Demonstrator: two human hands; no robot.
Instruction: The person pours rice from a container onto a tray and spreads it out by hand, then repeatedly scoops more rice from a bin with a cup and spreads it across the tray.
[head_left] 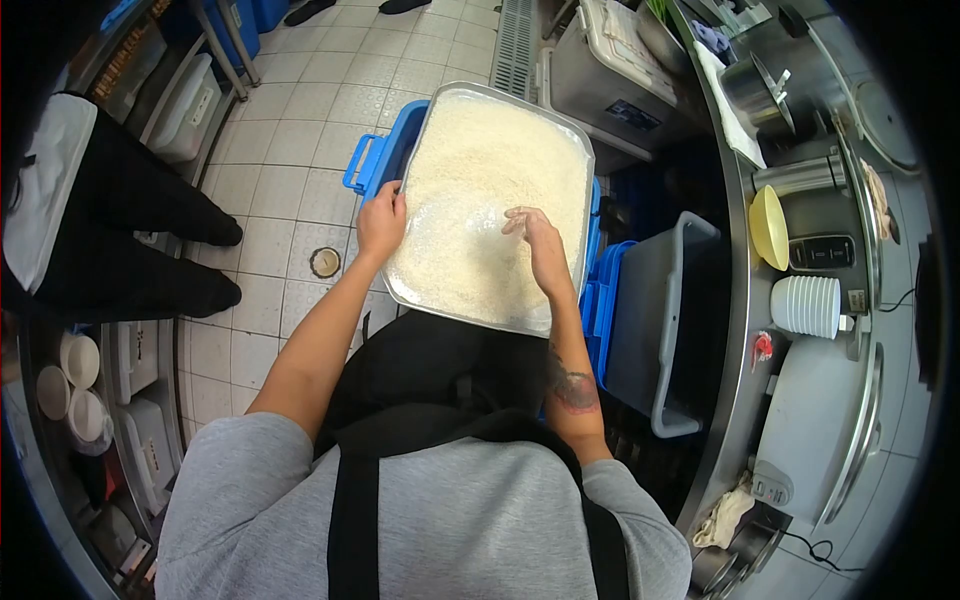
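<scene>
A large metal tray (588,215) holds a layer of pale, crumb-like material (490,140), with a thinner, whitish patch near its middle. My left hand (382,222) is closed on the tray's left rim. Over the right half of the tray, my right hand (532,238) has its fingers bent and apart, dusted with pale bits, at or just above the crumbs. Whether it touches them I cannot tell. Beneath the tray is a blue container (403,135), whose handle shows at the left.
Another person (140,200) stands at the left. A steel counter (740,360) on the right bears a yellow bowl (768,228), stacked white bowls (806,305) and a scale. Below it is a grey bin (640,320). Shelves with containers line the left side.
</scene>
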